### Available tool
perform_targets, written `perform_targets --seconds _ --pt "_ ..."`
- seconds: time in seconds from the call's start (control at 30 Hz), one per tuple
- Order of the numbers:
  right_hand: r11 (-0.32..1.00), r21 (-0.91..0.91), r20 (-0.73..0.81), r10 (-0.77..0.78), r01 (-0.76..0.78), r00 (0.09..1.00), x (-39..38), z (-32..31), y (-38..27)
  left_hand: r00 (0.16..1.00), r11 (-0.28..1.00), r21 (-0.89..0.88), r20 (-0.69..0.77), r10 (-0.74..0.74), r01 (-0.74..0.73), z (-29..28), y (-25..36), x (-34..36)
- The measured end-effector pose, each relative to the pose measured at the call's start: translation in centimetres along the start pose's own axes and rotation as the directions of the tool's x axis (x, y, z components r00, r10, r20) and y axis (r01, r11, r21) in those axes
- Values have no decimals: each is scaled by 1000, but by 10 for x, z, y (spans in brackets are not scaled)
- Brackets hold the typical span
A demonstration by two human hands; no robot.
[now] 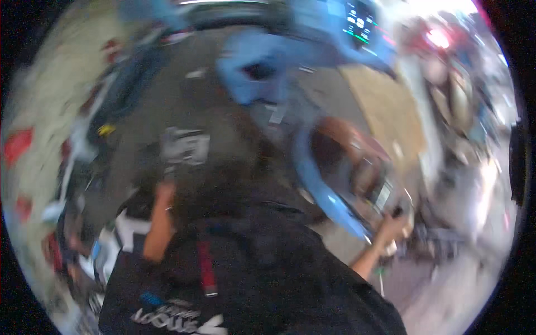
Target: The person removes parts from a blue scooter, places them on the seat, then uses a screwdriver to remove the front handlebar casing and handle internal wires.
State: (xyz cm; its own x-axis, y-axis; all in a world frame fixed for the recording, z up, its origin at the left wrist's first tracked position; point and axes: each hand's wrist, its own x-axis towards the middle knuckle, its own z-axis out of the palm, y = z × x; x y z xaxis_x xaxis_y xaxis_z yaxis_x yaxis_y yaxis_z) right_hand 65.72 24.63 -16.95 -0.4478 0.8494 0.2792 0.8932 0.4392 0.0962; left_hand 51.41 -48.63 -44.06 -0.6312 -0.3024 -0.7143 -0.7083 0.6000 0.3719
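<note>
Head view, heavily blurred. Left hand (165, 191) out at left, right at near end of pale bracket (187, 146); grip, finger spread, can't tell. Right hand (394, 225) over at near right, beside curved blue panel (322, 187), up against small dark thing (397, 212); fingers smeared, hold can't be told. Far middle, blue shell (251, 53). Far right, tan board (391, 106). Lit screen (358, 25) beyond. Left, yellow scrap (106, 130).
</note>
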Motion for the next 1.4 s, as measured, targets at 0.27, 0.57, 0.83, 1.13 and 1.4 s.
perform_targets --seconds 0.27,0.57,0.83,1.13,1.4 --pt "477 751 276 -855 457 438 -94 48 -269 991 992 -11 -51 -126 126 -18 -6 -59" --pt "16 747 289 -908 665 -303 -363 105 -499 925 881 -346 -82 -372 324 -36 -117 -124" --pt "86 829 274 -924 552 -267 -418 84 -515 954 951 -174 -114 -277 255 7 -210 -145" --pt "356 752 382 -921 555 72 -275 100 -404 942 932 -202 -93 -324 301 -16 -125 -45" --pt "445 895 437 -882 7 177 -202 64 -375 977 883 -421 -41 208 -206 -70 106 -15"
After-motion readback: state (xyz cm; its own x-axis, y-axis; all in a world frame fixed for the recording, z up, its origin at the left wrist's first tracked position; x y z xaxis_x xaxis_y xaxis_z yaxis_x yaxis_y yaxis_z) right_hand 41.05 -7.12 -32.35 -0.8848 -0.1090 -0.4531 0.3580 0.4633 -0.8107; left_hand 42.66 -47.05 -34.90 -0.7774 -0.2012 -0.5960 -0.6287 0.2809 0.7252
